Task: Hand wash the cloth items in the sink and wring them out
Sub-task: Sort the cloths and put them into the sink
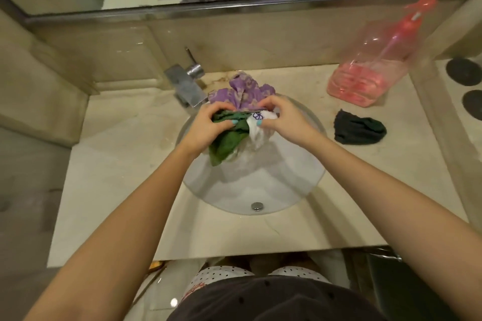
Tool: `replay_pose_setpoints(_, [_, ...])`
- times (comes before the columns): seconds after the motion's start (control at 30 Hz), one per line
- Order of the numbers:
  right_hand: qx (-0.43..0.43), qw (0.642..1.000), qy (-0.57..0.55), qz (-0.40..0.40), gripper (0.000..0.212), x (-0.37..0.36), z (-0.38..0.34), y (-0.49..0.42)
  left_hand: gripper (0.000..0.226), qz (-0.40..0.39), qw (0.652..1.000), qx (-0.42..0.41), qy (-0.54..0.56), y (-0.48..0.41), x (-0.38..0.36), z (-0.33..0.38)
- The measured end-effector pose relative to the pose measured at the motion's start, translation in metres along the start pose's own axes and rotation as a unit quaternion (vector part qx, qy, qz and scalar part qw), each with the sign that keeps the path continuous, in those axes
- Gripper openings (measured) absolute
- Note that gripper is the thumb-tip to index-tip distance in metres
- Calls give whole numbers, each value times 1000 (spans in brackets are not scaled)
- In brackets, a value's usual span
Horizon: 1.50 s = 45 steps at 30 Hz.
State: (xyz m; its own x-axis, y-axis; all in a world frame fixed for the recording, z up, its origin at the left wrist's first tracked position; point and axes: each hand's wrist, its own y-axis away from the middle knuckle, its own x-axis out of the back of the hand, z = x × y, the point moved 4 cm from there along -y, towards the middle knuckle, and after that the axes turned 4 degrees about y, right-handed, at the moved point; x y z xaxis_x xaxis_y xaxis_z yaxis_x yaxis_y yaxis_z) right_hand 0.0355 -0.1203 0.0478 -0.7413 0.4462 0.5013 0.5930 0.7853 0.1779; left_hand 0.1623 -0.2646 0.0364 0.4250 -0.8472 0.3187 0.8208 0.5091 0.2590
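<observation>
Over the round white sink (pixel 300 190) I hold a bunched green and white cloth (pixel 229 141). My left hand (pixel 208 125) grips its green part. My right hand (pixel 284 118) grips its white part, which bears a small purple flower print. A purple patterned cloth (pixel 243 91) lies heaped on the sink's far rim, just behind my fingers. The lower end of the green and white cloth hangs down into the basin.
A chrome tap (pixel 186 86) juts over the sink's far left rim. A dark crumpled cloth (pixel 358 128) lies on the beige counter to the right. A pink pump bottle (pixel 373 65) with pink liquid stands at the back right. The drain plug (pixel 257 206) sits near the sink's front.
</observation>
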Motion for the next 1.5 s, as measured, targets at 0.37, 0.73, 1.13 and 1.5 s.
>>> replay_pose_setpoints(0.37, [-197,971,136,15,32,14,123,47,37,-112,967,-34,-228,-35,-77,-36])
replay_pose_setpoints(0.73, [-207,926,280,148,37,176,202,76,45,-234,903,-166,-319,-116,-285,58])
replay_pose_setpoints(1.13, [-219,963,100,122,9,173,238,65,5,-218,966,-10,-142,-121,-303,29])
replay_pose_setpoints(1.5, [-64,978,107,167,16,172,148,42,12,-152,988,-9,-23,-96,-215,83])
